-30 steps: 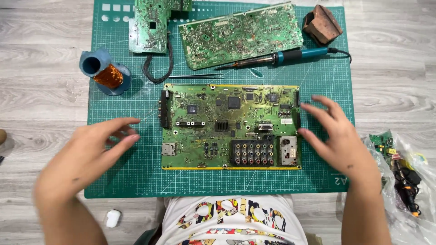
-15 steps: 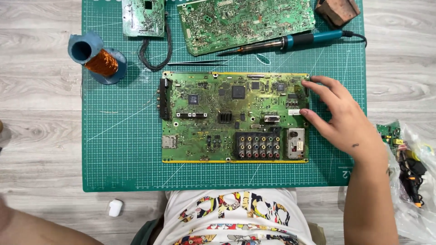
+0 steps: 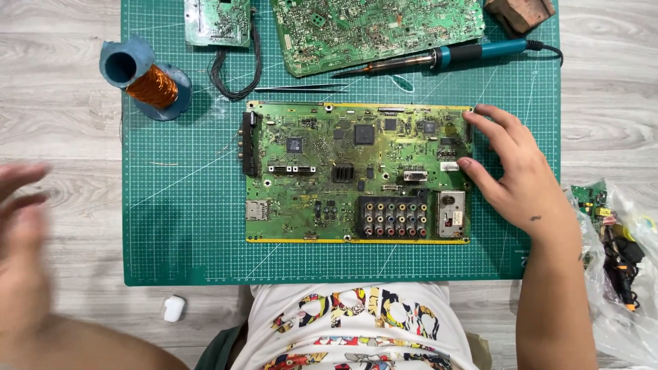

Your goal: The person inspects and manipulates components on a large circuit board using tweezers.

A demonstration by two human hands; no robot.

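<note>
1. I see a grey wood-plank worktop (image 3: 62, 130) under a green cutting mat (image 3: 185, 226); a clear plastic bag (image 3: 617, 274) at the right edge holds small boards and wires.
2. The green circuit board (image 3: 329, 171) lies at mat centre; my right hand (image 3: 517, 181) rests fingers spread on its right edge, gripping nothing.
3. My left hand (image 3: 24, 240) is blurred, off the mat at left; I cannot tell its fingers' state.

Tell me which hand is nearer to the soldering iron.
Right. The right hand rests on the green circuit board's right edge, just below the soldering iron; the left hand is far left, off the mat.

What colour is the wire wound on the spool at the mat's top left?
Coppery orange wire, on a blue-grey spool, seen in the head view.
</note>
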